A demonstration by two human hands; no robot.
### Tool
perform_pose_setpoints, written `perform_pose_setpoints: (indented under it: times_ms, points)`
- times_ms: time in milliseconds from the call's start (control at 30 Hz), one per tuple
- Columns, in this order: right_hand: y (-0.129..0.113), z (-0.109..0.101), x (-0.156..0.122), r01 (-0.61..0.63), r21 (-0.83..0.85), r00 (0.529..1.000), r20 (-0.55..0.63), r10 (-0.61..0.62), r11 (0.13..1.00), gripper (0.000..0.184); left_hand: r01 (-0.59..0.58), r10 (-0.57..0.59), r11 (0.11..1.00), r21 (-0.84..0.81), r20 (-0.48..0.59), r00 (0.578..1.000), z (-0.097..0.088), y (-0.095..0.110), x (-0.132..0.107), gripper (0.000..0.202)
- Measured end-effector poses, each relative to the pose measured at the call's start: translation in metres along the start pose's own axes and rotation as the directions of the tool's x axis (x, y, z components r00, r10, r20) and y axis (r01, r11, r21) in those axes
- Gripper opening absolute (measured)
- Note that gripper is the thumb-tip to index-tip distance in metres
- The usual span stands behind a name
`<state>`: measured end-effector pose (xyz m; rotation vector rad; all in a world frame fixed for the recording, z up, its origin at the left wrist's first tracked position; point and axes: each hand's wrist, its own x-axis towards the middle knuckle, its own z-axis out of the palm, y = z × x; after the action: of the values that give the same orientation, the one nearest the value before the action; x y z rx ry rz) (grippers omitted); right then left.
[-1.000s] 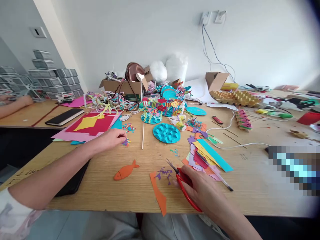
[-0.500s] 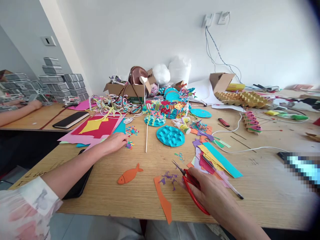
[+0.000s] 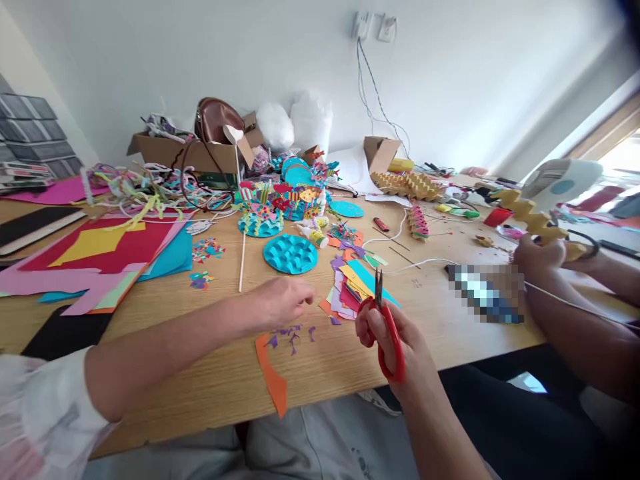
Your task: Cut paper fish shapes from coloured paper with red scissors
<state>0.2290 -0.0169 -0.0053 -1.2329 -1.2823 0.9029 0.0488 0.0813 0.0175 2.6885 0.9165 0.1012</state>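
Observation:
My right hand (image 3: 400,340) is closed on red-handled scissors (image 3: 387,333), lifted off the wooden table (image 3: 440,313) near its front edge with the blades pointing up. My left hand (image 3: 280,301) hovers just left of a pile of coloured paper strips (image 3: 353,283). Its fingers are bent and smeared by motion. Small purple scraps (image 3: 290,331) and an orange paper offcut (image 3: 273,377) lie below that hand.
A blue corrugated paper disc (image 3: 290,253), a wooden stick (image 3: 243,257) and coloured sheets (image 3: 100,257) lie to the left and behind. A cardboard box (image 3: 185,152) and paper crafts fill the back. On the right, a co-worker's hand (image 3: 537,257) holds a yellow zigzag paper piece (image 3: 530,213).
My view swung right. My left hand moved from the small scraps across to the strip pile. My right hand lifted the scissors off the table and turned the blades upward. The orange fish is out of sight.

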Motion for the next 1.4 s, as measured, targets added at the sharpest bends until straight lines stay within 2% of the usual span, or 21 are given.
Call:
perform_pose_setpoints:
  times_ms: [100,200,500,700,900,1000,1133,1267,1333,1400]
  points:
    - [0.002,-0.006,-0.008,-0.018,-0.016,1.0,-0.005,0.018,1.0,0.035,-0.082,0.08,0.996,0.029,0.055,0.995,0.013,0.023,0.024,0.019]
    - [0.004,-0.013,-0.013,-0.037,-0.042,0.999,-0.007,0.036,0.998,0.035,-0.106,0.098,0.991,0.082,0.09,0.991,0.019,0.035,0.038,0.018]
    - [0.003,-0.012,-0.017,-0.051,0.047,0.998,-0.021,0.052,0.998,0.032,-0.123,0.112,0.986,0.117,0.092,0.989,0.027,0.045,0.042,0.023]
    - [0.009,-0.012,-0.015,-0.044,0.084,0.999,0.031,0.042,0.996,0.033,-0.113,0.111,0.993,0.028,0.05,0.993,0.032,0.046,0.039,0.03]
    - [0.009,-0.008,-0.014,-0.113,0.115,0.993,0.028,0.111,0.987,0.031,0.043,-0.048,0.976,-0.213,-0.02,0.999,0.027,0.034,0.044,0.018]
    - [0.008,-0.002,-0.009,-0.14,0.095,0.99,0.004,0.14,0.986,0.03,0.116,-0.142,0.905,-0.41,-0.034,0.989,0.015,0.026,0.039,0.012]
    - [0.005,0.011,0.001,-0.109,0.062,0.994,-0.019,0.111,0.992,0.03,0.174,-0.23,0.749,-0.64,-0.005,0.973,-0.002,0.026,0.014,0.004]
    - [-0.003,0.029,0.01,-0.115,0.175,0.993,0.025,0.112,0.978,0.028,0.175,-0.306,0.603,-0.779,-0.023,0.952,-0.01,0.034,-0.009,0.006]
    - [-0.006,0.036,0.013,-0.1,0.214,0.995,0.027,0.096,0.972,0.028,0.158,-0.347,0.519,-0.84,-0.038,0.937,-0.009,0.035,-0.014,0.006]
    - [-0.008,0.041,0.016,-0.079,0.197,0.997,0.022,0.076,0.977,0.027,0.126,-0.373,0.471,-0.873,-0.067,0.925,-0.007,0.033,-0.015,0.006]
